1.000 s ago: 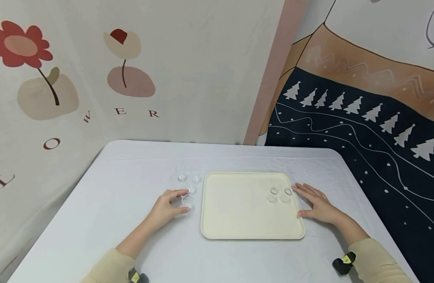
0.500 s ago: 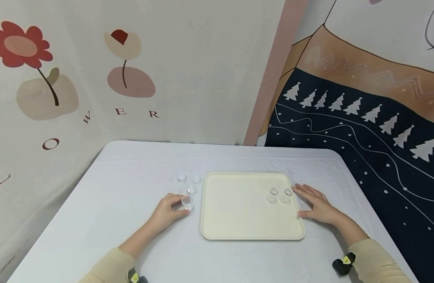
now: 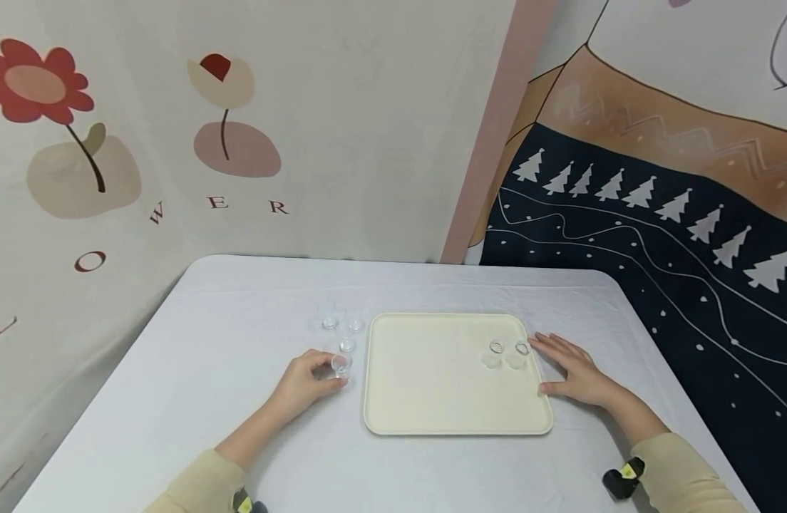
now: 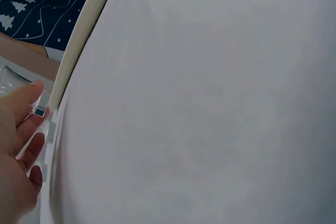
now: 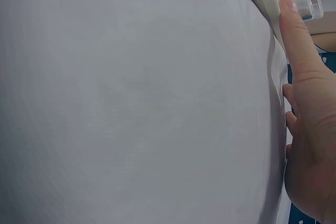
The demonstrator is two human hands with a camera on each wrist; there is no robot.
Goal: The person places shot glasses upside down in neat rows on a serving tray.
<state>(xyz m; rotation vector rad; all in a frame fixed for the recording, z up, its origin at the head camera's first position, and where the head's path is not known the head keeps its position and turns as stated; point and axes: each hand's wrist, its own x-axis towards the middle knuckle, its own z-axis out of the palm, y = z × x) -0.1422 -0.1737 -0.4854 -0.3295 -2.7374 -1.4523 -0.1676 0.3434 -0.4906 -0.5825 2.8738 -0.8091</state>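
My left hand point(image 3: 306, 381) pinches a small clear glass point(image 3: 341, 363) between thumb and fingers, just left of the cream tray point(image 3: 432, 420). The glass is upright, its thick base point(image 4: 39, 110) towards the tablecloth. My right hand point(image 3: 576, 374) is at the tray's right edge with fingers spread, the thumb point(image 5: 297, 35) against the rim. Close to it on the tray, two similar glasses, one left point(image 3: 492, 361) and one right point(image 3: 516, 360), stand upside down side by side.
Behind the left hand, three more upright clear glasses stand in a cluster, one in front point(image 3: 347, 345) and two behind, left point(image 3: 330, 322) and right point(image 3: 356, 324). A white cloth point(image 3: 188, 370) covers the table. Printed curtains point(image 3: 368, 128) hang beyond its back edge.
My left fingers have come slightly nearer, off the front glass of the cluster, and the held glass has shifted a little to the right. The right hand and tray stay put.
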